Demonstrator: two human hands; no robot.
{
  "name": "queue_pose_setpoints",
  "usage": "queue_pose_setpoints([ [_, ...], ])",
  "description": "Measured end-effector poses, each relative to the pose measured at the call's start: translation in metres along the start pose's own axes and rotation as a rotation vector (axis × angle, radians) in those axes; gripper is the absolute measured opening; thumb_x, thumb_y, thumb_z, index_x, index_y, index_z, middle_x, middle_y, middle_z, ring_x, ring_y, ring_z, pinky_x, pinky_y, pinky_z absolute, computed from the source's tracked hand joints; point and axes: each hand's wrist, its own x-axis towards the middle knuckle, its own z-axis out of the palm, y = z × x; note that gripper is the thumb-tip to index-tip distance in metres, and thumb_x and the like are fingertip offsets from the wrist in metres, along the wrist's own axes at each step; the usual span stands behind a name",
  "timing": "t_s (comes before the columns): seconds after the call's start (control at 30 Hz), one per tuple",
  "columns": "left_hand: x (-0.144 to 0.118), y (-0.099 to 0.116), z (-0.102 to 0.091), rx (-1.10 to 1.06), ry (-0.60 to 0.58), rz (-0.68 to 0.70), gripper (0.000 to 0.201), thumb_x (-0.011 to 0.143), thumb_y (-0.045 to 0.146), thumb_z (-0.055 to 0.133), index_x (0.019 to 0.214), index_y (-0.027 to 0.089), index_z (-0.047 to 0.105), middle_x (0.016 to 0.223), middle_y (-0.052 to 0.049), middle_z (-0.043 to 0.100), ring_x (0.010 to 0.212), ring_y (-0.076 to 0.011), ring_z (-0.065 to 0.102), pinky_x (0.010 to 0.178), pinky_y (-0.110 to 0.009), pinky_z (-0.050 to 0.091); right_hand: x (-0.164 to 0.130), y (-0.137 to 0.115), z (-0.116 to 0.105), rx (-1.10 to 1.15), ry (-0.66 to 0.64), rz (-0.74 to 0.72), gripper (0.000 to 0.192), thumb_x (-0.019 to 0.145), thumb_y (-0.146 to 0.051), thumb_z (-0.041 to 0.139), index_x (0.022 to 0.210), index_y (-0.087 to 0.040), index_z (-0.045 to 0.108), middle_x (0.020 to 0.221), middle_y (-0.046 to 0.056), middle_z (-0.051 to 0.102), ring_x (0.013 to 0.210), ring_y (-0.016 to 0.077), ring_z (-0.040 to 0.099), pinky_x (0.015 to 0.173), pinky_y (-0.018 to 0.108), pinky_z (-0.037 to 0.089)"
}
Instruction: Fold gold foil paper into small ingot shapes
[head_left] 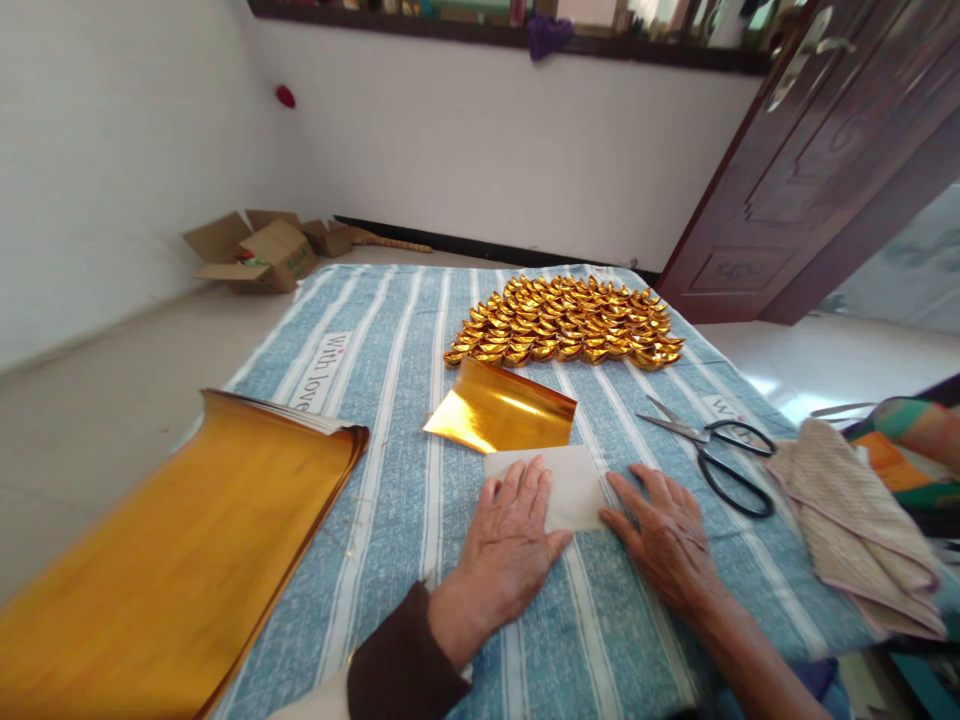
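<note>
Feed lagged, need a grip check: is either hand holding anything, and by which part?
Nothing is gripped. The left hand lies flat on the folded paper sheet, pressing its near-left part; the right hand touches its right edge.

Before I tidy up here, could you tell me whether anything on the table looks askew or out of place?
Nothing looks spilled or damaged. The gold sheet under the left hand and right hand lies partly folded, its far edge lifting. The scissors lie open beside the gold ingots.

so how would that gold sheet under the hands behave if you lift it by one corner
Probably floppy: the gold sheet already bends where it is folded, its white back pressed flat under the left hand and right hand. Likely very light, thin like the paper stack. The shiny face looks slippery.
</note>
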Motion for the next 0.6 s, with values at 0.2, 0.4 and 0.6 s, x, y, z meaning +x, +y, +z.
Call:
queue_pose_setpoints([
  [0.2, 0.001, 0.0, 0.002, 0.004, -0.01, 0.004, 0.061, 0.094, 0.052, 0.041, 0.141, 0.014, 0.041, 0.151, -0.01, 0.035, 0.137, -0.0306, 0.03, 0.107, -0.051, 0.029, 0.016, -0.012, -0.005, 0.291, 0.228, -0.109, 0.025, 0.092, -0.026, 0.05, 0.113, -0.019, 0.062, 0.108, 0.01, 0.064, 0.104, 0.0233, 0.057, 0.09, 0.041, 0.047],
  [0.4, 0.003, 0.0, -0.008, -0.035, -0.086, 0.0, 0.06, 0.096, 0.054, 0.033, 0.141, 0.016, 0.041, 0.152, -0.009, 0.034, 0.137, -0.0306, 0.03, 0.107, -0.05, 0.029, 0.022, -0.034, 0.006, 0.239, -0.035, -0.232, 0.029, 0.092, -0.024, 0.046, 0.118, -0.019, 0.06, 0.126, 0.011, 0.059, 0.12, 0.0282, 0.05, 0.101, 0.05, 0.039],
  [0.6, 0.006, 0.006, -0.013, -0.047, -0.058, -0.05, 0.05, 0.097, 0.044, 0.036, 0.138, 0.016, 0.045, 0.15, -0.008, 0.038, 0.134, -0.0299, 0.034, 0.105, -0.052, 0.031, 0.014, -0.032, 0.013, 0.19, -0.059, -0.226, 0.033, 0.094, -0.022, 0.041, 0.123, -0.019, 0.057, 0.131, 0.009, 0.056, 0.124, 0.0271, 0.047, 0.104, 0.049, 0.034],
])
